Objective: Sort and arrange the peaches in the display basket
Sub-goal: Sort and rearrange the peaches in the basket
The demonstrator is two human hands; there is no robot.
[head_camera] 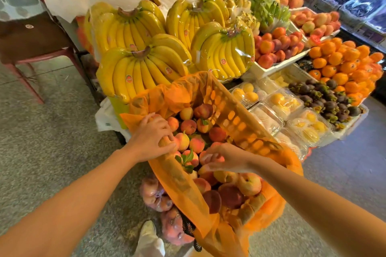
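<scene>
Basket: orange basket (pixel 236 119) lined with orange netting, tilted below the bananas (pixel 146 69).
Peaches: the peaches (pixel 196 127) are heaped inside the basket, between the two hands and beyond them.
Left hand: the left hand (pixel 151 137) is at the basket's left rim, fingers curled round a yellowish peach (pixel 165 142) against the netting.
Right hand: the right hand (pixel 226 158) is over the middle of the heap, fingertips and thumb pinching a pink peach (pixel 208 157) that lies on top, just beside the leafy ones.

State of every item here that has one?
Left hand: grips left peach.
Right hand: pinches middle peach.
Basket: full, net-lined.
Bananas: film-wrapped.
Clamshells: closed.
</scene>
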